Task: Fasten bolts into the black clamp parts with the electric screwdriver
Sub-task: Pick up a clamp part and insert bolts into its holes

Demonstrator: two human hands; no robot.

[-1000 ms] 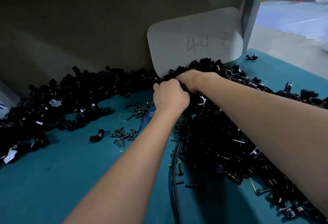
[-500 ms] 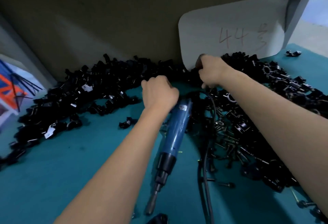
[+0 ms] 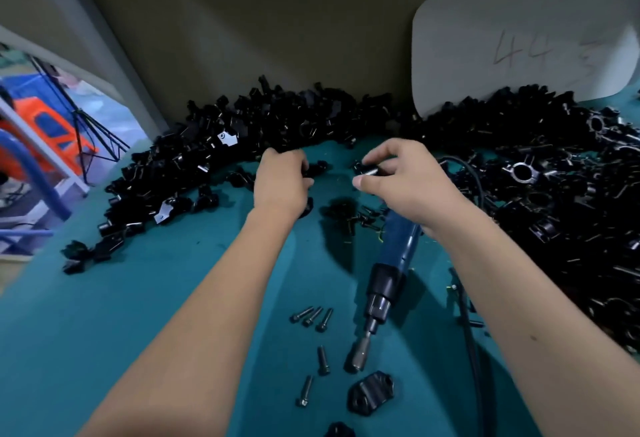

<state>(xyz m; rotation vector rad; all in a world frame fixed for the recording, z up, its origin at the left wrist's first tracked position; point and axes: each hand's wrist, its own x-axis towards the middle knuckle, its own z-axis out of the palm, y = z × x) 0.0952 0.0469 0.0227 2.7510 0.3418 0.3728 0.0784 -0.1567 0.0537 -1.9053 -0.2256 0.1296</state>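
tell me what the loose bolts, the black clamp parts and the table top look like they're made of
Bolts: likely steel, grey with a dull metallic glint on the shanks. Clamp parts: black with a slight sheen and bright edge glints, either coated cast metal or hard plastic; the picture leaves that open. Table top: matte teal, no reflections, possibly a rubber or felt mat.

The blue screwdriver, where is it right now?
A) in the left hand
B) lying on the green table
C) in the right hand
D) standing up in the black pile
B: the blue screwdriver lies flat on the green table, under the right hand, which pinches a small black clamp part instead.
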